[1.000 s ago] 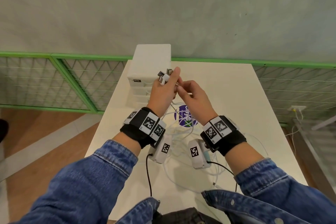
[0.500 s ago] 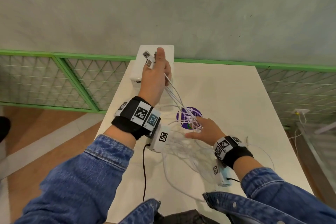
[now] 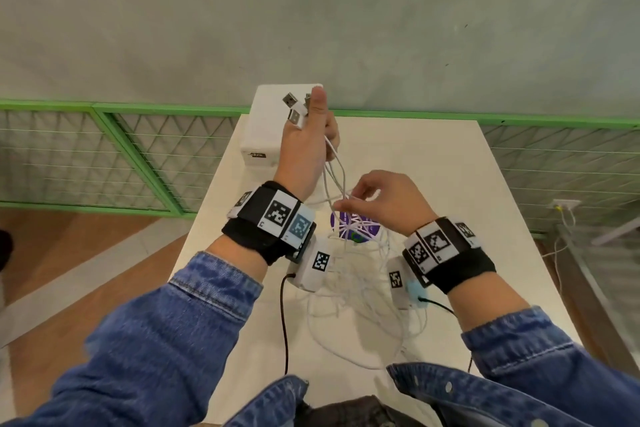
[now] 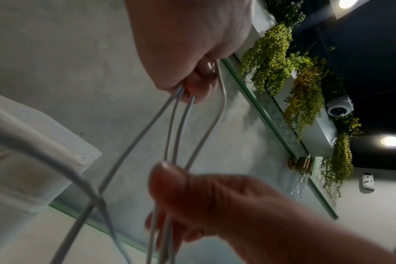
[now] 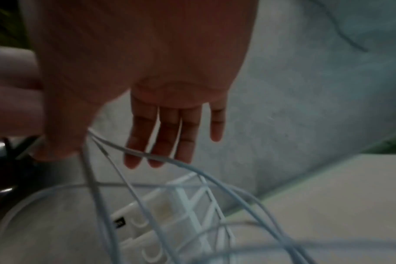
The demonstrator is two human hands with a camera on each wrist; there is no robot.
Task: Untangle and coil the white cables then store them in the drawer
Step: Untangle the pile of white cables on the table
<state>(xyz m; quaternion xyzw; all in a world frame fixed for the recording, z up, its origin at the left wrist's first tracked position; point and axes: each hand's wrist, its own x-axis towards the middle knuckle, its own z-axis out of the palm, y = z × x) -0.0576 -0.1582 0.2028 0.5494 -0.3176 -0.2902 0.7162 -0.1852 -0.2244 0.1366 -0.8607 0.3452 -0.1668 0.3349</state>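
My left hand (image 3: 311,139) is raised in front of the white drawer unit (image 3: 266,128) and grips a bundle of white cables (image 3: 334,177). Their USB plugs (image 3: 292,107) stick out above the fist. In the left wrist view the strands (image 4: 181,125) drop from the left hand (image 4: 192,53) to my right hand (image 4: 203,200). My right hand (image 3: 377,198) is lower and to the right, and holds the same strands between thumb and fingers. In the right wrist view the cables (image 5: 115,150) leave the right hand (image 5: 106,153) beside the thumb. The rest of the tangle (image 3: 356,291) lies on the table.
The white table (image 3: 433,163) stands against a grey wall with a green mesh rail (image 3: 104,156). A purple round sticker (image 3: 346,218) lies under the cables. The drawer unit (image 5: 170,223) has its drawers closed. Black wrist-camera leads (image 3: 284,322) hang near the table's front edge.
The left hand rose with the plug ends and stays up. The right hand slid down the strands to the table, then came back up and now holds them higher.
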